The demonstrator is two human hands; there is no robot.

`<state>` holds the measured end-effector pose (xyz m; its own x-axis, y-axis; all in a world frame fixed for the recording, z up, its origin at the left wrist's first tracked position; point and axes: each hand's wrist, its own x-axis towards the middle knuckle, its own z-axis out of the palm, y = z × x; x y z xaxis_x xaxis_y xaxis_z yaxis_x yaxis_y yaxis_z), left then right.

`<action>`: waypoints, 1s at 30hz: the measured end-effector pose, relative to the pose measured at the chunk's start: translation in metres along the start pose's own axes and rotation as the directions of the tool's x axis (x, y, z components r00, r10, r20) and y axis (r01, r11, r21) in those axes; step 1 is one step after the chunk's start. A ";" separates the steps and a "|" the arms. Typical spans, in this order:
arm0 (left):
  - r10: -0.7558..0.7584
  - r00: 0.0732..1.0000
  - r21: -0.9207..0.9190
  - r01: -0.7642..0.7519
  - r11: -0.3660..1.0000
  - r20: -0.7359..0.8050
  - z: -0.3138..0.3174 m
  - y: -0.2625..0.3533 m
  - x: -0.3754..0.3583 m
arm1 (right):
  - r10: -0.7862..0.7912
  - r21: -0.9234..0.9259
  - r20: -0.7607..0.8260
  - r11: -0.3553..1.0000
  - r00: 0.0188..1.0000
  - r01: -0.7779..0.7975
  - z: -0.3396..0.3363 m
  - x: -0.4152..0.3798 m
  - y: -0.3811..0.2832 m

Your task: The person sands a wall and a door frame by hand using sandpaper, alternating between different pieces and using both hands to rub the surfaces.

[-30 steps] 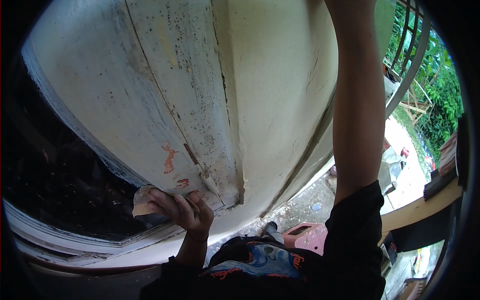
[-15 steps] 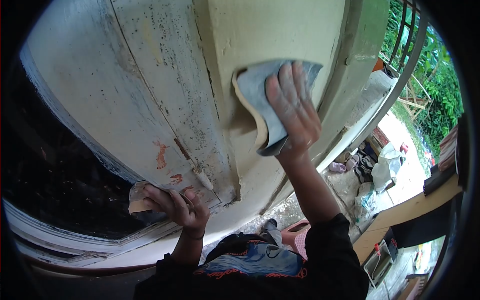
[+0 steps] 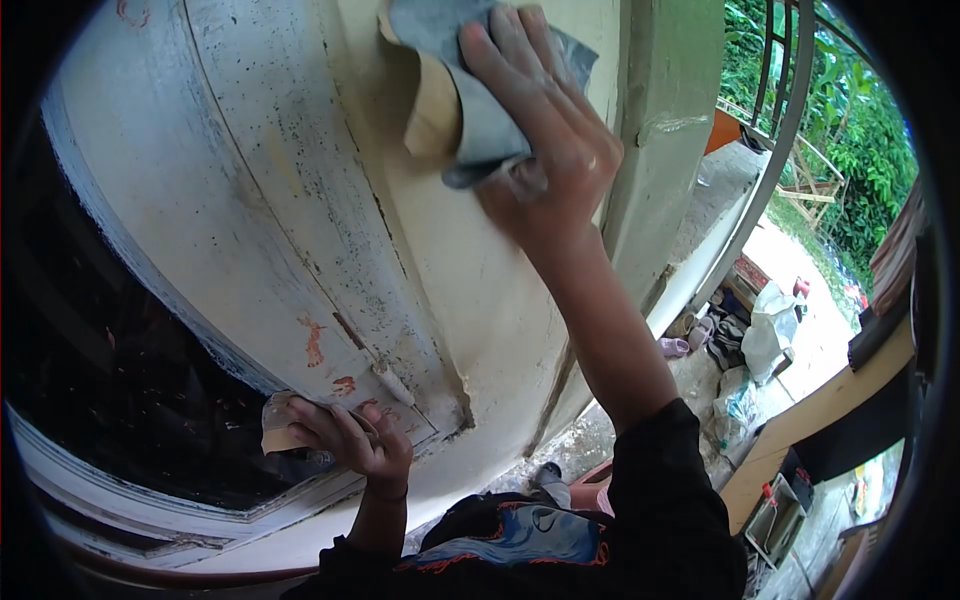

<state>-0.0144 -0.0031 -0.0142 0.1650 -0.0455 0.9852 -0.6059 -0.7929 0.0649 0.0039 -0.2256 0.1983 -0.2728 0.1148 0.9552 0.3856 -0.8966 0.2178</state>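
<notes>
My right hand (image 3: 550, 130) is pressed over a large grey sheet of sandpaper (image 3: 440, 30), holding it against the cream wall (image 3: 500, 280). The sheet's lower left edge curls away and shows its tan side. Dust whitens the fingers of this hand. Lower down on the left, my left hand (image 3: 355, 435) has its fingers closed around a smaller folded piece of sandpaper (image 3: 278, 425), near the bottom of the worn white door frame (image 3: 290, 200). Part of that piece is hidden by the fingers.
A hinge (image 3: 392, 382) juts from the frame beside the wall. Dark glass (image 3: 120, 330) fills the left. Shoes (image 3: 700, 330) and plastic bags (image 3: 770, 330) lie on the floor to the right, and a pink stool (image 3: 592, 490) stands below. Beyond the grille (image 3: 765, 70) are green plants.
My right hand has slid the large sandpaper sheet up and left along the wall, and the sheet curls more. My left hand stays at about the same place. The view has shifted slightly.
</notes>
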 end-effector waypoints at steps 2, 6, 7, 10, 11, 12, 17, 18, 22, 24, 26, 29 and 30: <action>0.002 1.000 0.026 -0.002 1.000 -0.002 0.000 0.000 0.001 | 0.010 0.083 -0.011 0.996 1.000 -0.009 0.004 0.025 0.006; -0.011 1.000 0.040 0.011 0.999 0.013 -0.002 -0.001 -0.001 | 0.072 -0.034 0.000 0.997 0.997 -0.072 0.002 -0.001 -0.010; -0.021 0.999 0.016 0.020 1.000 0.036 -0.003 -0.001 -0.002 | 0.082 -0.057 0.025 0.995 0.996 -0.081 -0.003 -0.019 -0.015; 0.000 1.000 0.015 0.000 1.000 0.027 -0.001 -0.003 -0.001 | 0.214 -0.062 0.141 0.976 0.967 -0.207 -0.027 -0.076 -0.048; 0.033 0.999 0.034 -0.033 0.999 0.002 0.000 -0.004 -0.001 | 0.207 -0.056 0.143 0.978 0.968 -0.201 -0.029 -0.085 -0.049; 0.027 1.000 0.035 -0.026 0.999 -0.009 0.002 -0.003 -0.001 | 0.192 -0.066 0.156 0.981 0.969 -0.184 -0.031 -0.087 -0.047; 0.033 0.999 0.052 -0.033 0.998 0.009 0.000 -0.003 -0.002 | 0.064 -0.025 0.021 0.998 0.998 -0.064 -0.008 -0.030 -0.014; 0.033 0.999 0.053 -0.034 0.998 0.013 -0.001 -0.003 -0.004 | 0.052 -0.041 -0.002 0.998 0.999 -0.052 -0.002 -0.014 -0.008; -0.021 0.998 0.033 0.019 0.999 0.053 -0.001 -0.004 -0.007 | 0.019 -0.078 -0.050 0.997 0.999 -0.023 0.004 -0.013 -0.013; -0.038 0.998 0.037 0.036 0.999 0.056 -0.003 -0.004 -0.009 | 0.132 -0.029 0.032 0.991 0.991 -0.131 -0.006 -0.049 -0.039; -0.036 0.998 0.017 0.035 0.999 0.050 -0.002 -0.005 -0.010 | 0.184 -0.047 0.171 0.983 0.968 -0.178 -0.026 -0.087 -0.059; 0.018 1.000 0.029 -0.017 0.999 -0.008 0.001 -0.004 -0.005 | 0.175 -0.048 0.250 0.984 0.952 -0.169 -0.037 -0.102 -0.058; 0.019 1.000 0.027 -0.019 0.999 -0.002 0.001 -0.003 -0.005 | 0.153 -0.055 0.245 0.988 0.957 -0.144 -0.036 -0.096 -0.053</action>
<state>-0.0126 -0.0008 -0.0197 0.1523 -0.0594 0.9865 -0.5877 -0.8080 0.0421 -0.0222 -0.2046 0.0876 0.0140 0.0778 0.9969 0.3721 -0.9258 0.0670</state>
